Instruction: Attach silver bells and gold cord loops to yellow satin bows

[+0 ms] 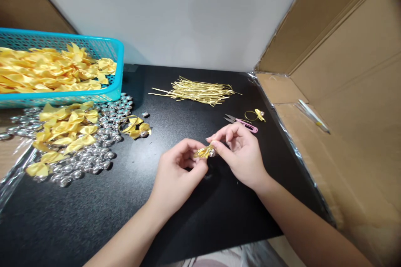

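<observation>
My left hand (178,171) and my right hand (241,154) meet over the middle of the black table (188,217). Together they pinch a small yellow ribbon bow (203,152) with a silver bead (212,151) at its right end. The fingers of both hands are closed on the piece. To the left lie loose yellow bows (65,127) on a spread of silver beads (103,150). A few finished bows with gold loops (136,127) lie beside that spread. A pile of gold wire ties (197,90) lies further back.
A turquoise basket (115,79) full of yellow bows stands at the back left. Pink thread snips (246,124) and one finished bow with a loop (256,114) lie right of my hands. A cardboard box (344,91) holding a pen (313,116) borders the table's right side.
</observation>
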Motion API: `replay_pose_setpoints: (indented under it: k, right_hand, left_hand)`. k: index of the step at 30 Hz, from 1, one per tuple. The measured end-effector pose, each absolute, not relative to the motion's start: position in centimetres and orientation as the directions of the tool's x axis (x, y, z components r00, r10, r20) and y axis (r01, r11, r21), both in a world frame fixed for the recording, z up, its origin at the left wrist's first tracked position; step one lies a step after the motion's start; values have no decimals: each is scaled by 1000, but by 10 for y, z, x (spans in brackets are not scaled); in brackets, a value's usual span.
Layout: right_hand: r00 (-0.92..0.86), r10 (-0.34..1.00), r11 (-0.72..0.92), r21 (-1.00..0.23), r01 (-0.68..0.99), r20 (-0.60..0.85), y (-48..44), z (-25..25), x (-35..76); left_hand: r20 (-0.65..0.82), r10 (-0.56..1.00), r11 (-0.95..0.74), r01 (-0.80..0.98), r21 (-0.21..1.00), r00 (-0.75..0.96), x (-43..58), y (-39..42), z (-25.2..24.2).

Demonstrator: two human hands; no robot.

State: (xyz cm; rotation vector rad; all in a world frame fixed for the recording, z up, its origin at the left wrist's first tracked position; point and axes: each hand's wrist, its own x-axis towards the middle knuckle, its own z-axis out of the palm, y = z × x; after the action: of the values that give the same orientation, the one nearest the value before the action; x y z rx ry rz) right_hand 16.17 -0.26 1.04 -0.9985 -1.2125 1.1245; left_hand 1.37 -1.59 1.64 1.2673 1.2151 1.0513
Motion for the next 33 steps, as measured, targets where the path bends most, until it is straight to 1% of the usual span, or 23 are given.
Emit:
replay_pose_setpoints:
  k: [3,6,11,17,22,25,30,33]
  right_hand:
    - [-2,988,154,-981,-115,155,-3,12,161]
    - [14,986,168,-982,-92,167,-4,13,160]
    - [83,969,233,-972,30,234,-4,11,161]
    - [103,957,261,-961,94,270,-5,7,161]
    - [119,933,314,-930,194,340,-7,6,159]
    - [137,935,300,-935,187,328,-7,6,158]
    - [166,949,245,-959,145,267,-8,7,155]
    - [180,947,251,-962,104,267,-9,6,154]
  left_hand:
    - [-68,992,61,70,996,102,13,-16,15]
    - [-62,993,53,88,995,101,11,-16,13]
    - [-66,994,57,108,993,84,10,-15,11]
    - [-74,994,67,86,994,79,11,-14,13]
    - [-32,997,25,102,995,66,11,-15,13]
    - [-10,997,1,130,992,70,11,-16,12]
    - [5,997,-15,131,991,76,11,-17,12]
    - [21,996,-33,136,990,83,11,-17,13]
